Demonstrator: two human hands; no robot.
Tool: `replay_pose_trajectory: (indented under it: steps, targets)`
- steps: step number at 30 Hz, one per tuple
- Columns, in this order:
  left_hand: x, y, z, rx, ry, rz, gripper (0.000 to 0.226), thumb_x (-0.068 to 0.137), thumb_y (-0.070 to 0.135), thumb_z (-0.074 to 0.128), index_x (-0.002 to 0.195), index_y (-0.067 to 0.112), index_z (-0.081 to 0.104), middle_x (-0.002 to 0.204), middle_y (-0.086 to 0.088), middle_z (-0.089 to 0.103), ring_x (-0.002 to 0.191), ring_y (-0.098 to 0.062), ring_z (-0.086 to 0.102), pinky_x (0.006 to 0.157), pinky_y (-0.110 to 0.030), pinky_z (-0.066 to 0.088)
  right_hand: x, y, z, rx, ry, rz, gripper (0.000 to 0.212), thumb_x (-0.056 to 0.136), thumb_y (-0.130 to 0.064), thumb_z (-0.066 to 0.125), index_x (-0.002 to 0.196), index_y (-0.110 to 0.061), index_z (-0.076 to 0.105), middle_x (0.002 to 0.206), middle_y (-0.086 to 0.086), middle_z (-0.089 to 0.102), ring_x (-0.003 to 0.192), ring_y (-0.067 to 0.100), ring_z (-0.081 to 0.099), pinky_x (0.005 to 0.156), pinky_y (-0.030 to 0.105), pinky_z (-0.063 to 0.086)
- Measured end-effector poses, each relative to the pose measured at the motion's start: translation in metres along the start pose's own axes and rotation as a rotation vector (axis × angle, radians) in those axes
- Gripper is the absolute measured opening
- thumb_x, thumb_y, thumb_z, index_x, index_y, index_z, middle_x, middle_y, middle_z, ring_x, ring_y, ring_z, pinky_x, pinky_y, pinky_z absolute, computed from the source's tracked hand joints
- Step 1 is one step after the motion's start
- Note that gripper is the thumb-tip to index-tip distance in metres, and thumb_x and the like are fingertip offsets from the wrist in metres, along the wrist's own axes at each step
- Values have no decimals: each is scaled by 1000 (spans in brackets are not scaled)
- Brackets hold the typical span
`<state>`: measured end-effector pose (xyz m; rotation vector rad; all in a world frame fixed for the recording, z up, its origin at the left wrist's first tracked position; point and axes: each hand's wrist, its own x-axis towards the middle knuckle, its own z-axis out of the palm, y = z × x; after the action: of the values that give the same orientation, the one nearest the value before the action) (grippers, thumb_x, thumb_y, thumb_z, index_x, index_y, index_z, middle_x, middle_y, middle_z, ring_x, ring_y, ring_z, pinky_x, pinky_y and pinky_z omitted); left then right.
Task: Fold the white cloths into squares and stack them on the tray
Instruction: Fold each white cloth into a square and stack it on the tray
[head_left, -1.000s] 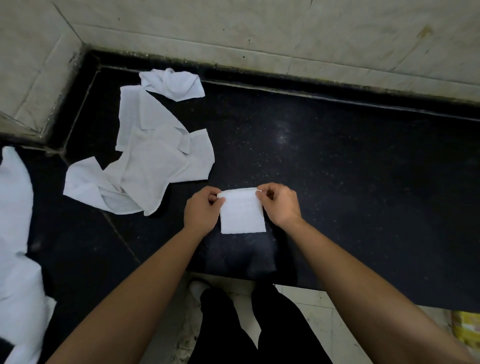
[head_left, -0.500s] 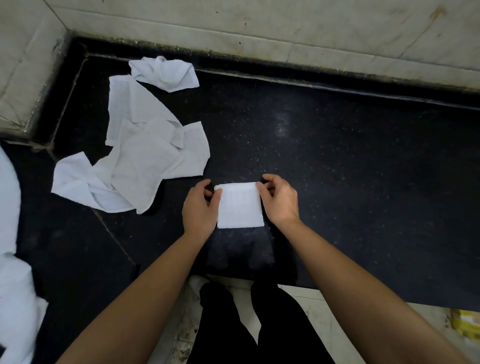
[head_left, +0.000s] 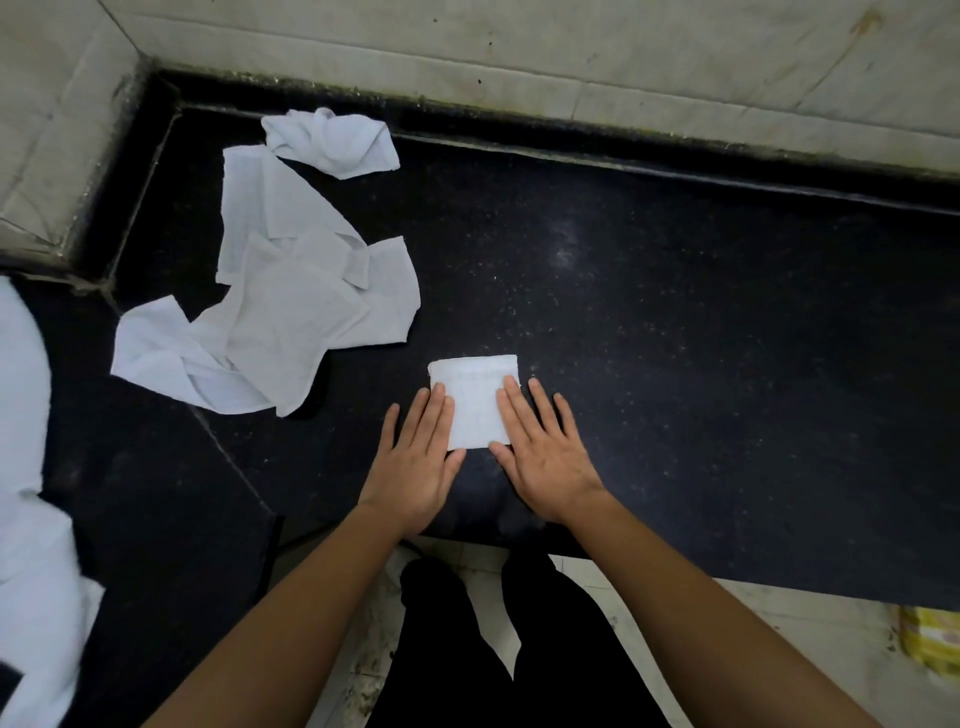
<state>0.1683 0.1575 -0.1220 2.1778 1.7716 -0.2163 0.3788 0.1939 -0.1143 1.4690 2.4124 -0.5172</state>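
Both hands, left hand (head_left: 415, 457) and right hand (head_left: 543, 447), lay flat, fingers straight, pressing the folded cloth (head_left: 475, 402) between them; soft and light, probably best pinched at its edges.

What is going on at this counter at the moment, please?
A person is pressing a small folded cloth flat on the black counter. The left hand rests on its left edge and the right hand on its right edge. A loose pile of unfolded cloths lies further left, not yet folded.
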Motion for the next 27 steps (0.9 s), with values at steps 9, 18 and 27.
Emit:
replay_pose_trajectory:
  steps: [9, 18, 27]
  targets:
    - [29, -8, -44, 59, 26, 66, 67, 101, 46, 8, 157, 9, 13, 166, -8, 1, 153, -24, 1, 120, -54, 15, 15, 5, -37, 77, 77, -2, 67, 106, -50, 13, 159, -14, -7, 166, 2, -18, 152, 25, -17, 124, 46, -7]
    - [42, -14, -41, 112, -112, 59, 69, 99, 47, 2, 157, 10, -5, 166, -6, -11, 153, -22, -7, 122, -52, 6, 23, 12, -32, 136, 44, 66, 70, 105, -55, 15, 159, -16, -6, 166, 3, -16, 153, 27, -12, 125, 48, 0]
    - [-20, 24, -31, -245, 217, -233, 53, 96, 44, 33, 126, 9, 59, 121, -10, 64, 110, -28, 58, 90, -45, 45, -33, -1, -17, 496, 350, 406, 50, 101, -43, 48, 142, -14, 48, 128, 9, 52, 117, 26, 51, 102, 40, 43]
